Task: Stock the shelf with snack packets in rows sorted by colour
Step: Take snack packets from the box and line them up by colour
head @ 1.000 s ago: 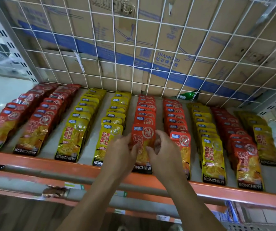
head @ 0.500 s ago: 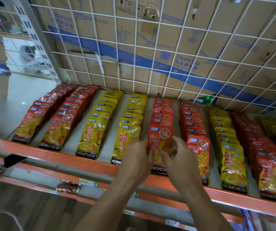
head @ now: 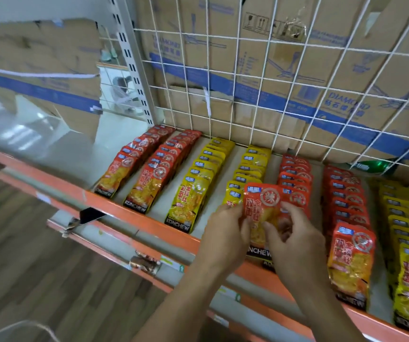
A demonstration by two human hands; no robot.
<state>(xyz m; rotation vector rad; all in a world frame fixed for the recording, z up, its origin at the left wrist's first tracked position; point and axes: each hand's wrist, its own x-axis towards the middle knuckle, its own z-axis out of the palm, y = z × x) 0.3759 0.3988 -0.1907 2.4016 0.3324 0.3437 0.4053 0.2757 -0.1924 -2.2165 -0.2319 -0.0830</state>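
Red packet point(head: 262, 204) sits just behind the orange front rail point(head: 149, 222), at the front end of a red row point(head: 294, 178). The left hand point(head: 223, 235) pinches its left edge with curled fingers, and the right hand point(head: 297, 245) pinches its right side. This is probably to set it straight, so that it continues the red row and not the yellow row point(head: 252, 166) further left along the rail.

Shelf point(head: 85, 196): pale board behind an orange front rail.
Back edge: white wire grid point(head: 233, 102), standing upright.
Layout: snack packets lying flat in overlapping rows that run front to back.
Rows from the left: first red row point(head: 122, 169), second red row point(head: 159, 178), first yellow row point(head: 193, 191), second yellow row point(head: 252, 164), third red row point(head: 294, 174), fourth red row point(head: 346, 201), third yellow row point(head: 408, 230).
Far back, right: green packet point(head: 378, 166) lying by the grid.
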